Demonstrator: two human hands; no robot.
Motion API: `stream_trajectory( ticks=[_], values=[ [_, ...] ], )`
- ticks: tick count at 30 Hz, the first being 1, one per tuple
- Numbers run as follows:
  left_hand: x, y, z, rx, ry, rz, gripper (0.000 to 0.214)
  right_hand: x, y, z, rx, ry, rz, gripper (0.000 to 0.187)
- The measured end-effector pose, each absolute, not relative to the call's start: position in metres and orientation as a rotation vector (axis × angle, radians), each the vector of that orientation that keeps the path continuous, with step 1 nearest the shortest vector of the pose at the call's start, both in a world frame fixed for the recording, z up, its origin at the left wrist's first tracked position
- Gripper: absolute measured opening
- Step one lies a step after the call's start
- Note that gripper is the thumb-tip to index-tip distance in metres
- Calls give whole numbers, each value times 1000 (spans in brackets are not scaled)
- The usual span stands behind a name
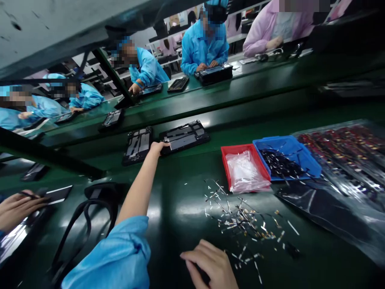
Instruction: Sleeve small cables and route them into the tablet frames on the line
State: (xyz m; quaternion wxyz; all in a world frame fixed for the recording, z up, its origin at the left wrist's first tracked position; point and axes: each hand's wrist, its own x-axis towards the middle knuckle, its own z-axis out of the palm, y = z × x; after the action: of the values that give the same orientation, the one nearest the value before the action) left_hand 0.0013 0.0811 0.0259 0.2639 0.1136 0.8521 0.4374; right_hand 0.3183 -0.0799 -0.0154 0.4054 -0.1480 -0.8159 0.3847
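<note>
My left arm, in a blue sleeve, reaches far across the green bench. My left hand grips the near left corner of a black opened device on the moving belt, its fingers curled over the edge. A second black opened device lies just left of it. At the bottom edge my right hand rests on the bench with fingers curled under, and whatever is in them is hidden. Just right of it lies a scatter of small metal and white strip parts.
A red bin with a clear plastic bag and a blue bin of small dark parts stand at right. Beyond them lie trays under glossy plastic. A co-worker's hand works at left beside a black strap. People in blue coats sit opposite.
</note>
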Motion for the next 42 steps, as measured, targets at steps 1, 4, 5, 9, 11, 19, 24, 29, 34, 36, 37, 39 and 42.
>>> stream_trajectory(
  ticks=[1, 4, 5, 9, 11, 19, 24, 29, 34, 36, 37, 39, 42],
  values=[
    [2, 81, 31, 283, 2240, 1198, 36, 319, -80, -15, -376, -2053, 975, 21],
    [16, 67, 45, 238, 2030, 1305, 33, 321, -82, -12, -446, -2038, 961, 21],
    [26, 57, 47, 228, 1963, 1361, 30, 321, -82, -10, -470, -2042, 955, 21],
    [88, -26, 38, 154, 1790, 1646, 12, 322, -83, -3, -514, -2038, 942, 22],
    [123, -86, 22, 70, 1732, 1711, 12, 323, -82, 0, -525, -2006, 928, 23],
    [207, -258, -12, -56, 1073, 1242, 29, 323, -79, 1, -642, -1934, 806, 20],
    [188, -274, 29, 753, 1267, 1049, 30, 325, -88, 3, -679, -1933, 779, 20],
    [119, -185, 43, 1277, 1873, 1402, 20, 353, -93, 5, -728, -2026, 701, 21],
    [58, -77, 15, 1223, 2179, 1145, 23, 359, -51, 17, -993, -2381, 418, 18],
    [50, -64, 4, 1194, 2131, 1028, 20, 338, -26, 28, -1117, -2609, 291, 18],
    [49, -63, 0, 1200, 2102, 1001, 17, 323, -14, 33, -1199, -2720, 227, 20],
    [50, -70, -5, 1214, 2068, 971, 14, 289, 7, 40, -1305, -2951, 134, 27],
    [53, -82, -7, 1231, 2036, 960, 12, 246, 30, 40, -1369, -3025, 89, 25]
  ],
)
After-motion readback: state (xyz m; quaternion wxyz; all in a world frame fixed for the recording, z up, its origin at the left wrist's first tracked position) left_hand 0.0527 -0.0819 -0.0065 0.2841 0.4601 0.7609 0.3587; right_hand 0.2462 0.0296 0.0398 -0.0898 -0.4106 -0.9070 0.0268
